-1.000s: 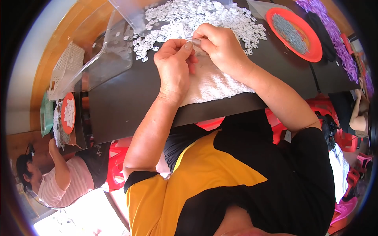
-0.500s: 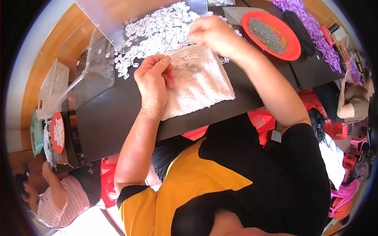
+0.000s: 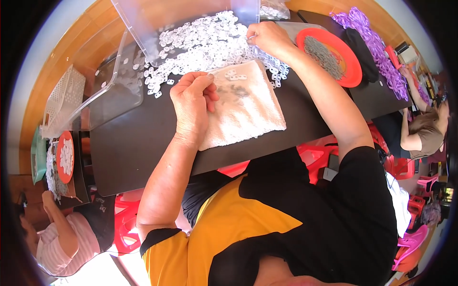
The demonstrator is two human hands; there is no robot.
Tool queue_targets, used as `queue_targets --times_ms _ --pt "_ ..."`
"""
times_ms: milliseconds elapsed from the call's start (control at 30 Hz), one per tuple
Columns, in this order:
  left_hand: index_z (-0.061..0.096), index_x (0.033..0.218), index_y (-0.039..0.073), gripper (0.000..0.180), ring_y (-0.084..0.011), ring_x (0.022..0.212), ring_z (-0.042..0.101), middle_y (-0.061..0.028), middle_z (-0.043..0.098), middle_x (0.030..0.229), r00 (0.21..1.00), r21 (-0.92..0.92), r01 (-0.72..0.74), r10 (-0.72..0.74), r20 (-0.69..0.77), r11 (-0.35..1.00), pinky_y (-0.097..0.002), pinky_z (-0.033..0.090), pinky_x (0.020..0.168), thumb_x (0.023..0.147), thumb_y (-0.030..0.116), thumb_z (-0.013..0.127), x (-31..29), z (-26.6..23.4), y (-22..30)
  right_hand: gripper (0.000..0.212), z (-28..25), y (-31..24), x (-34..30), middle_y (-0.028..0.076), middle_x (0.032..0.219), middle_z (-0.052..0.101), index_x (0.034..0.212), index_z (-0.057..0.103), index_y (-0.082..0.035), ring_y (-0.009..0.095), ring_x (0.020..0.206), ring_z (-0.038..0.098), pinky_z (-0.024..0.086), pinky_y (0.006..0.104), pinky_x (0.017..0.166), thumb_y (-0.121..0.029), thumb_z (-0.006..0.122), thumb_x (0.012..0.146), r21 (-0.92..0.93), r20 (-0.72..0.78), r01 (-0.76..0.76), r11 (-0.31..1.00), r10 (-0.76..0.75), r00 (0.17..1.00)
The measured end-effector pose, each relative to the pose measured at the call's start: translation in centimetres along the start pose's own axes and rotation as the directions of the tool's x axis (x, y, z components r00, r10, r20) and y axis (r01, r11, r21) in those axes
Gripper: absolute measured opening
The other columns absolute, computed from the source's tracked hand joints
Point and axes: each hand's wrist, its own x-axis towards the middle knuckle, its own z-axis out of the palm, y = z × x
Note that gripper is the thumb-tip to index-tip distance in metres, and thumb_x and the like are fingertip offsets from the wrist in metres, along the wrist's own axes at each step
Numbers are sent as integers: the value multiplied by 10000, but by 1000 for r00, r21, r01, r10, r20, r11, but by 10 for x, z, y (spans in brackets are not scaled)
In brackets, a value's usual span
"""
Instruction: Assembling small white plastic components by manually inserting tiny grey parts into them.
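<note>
A heap of small white plastic pieces with two holes each (image 3: 205,52) lies on the dark table. In front of it is a folded cream towel (image 3: 248,119), with several white pieces (image 3: 234,75) and a dark grey patch at its far end. My left hand (image 3: 193,102) is at the towel's left edge, thumb and forefinger pressed together; what they hold, if anything, is hidden. My right hand (image 3: 269,39) reaches to the right side of the heap, fingertips pinched together among the pieces. Whether a piece is between them is too small to tell.
A clear plastic bin (image 3: 186,12) stands behind the heap, a clear lid (image 3: 114,90) left of it. A red plate (image 3: 350,62) of grey metal bits sits right, near purple strips (image 3: 377,47). Co-workers sit at the left (image 3: 76,238) and right (image 3: 422,133).
My right hand has moved right and away, from over the heap to its right side. The left hand keeps its pinch by the towel. The whole view has shifted slightly.
</note>
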Motion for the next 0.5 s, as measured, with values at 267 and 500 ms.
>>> queue_targets --times_ms 267,500 --pt "599 851 -29 113 -122 532 523 -71 583 704 1000 -57 27 -27 -10 998 -248 370 436 854 83 583 1 -3 2 128 -22 -39 -50 34 704 622 944 693 -28 104 671 594 473 286 617 -109 657 851 670 225 -27 742 -168 960" --pt "600 813 -24 97 -132 529 527 -77 585 698 1000 -78 25 -25 1 997 -251 378 439 841 68 586 4 -2 2 100 -31 -32 -98 77 837 668 920 665 -47 227 739 649 491 326 673 -69 646 824 228 35 374 899 -392 919"
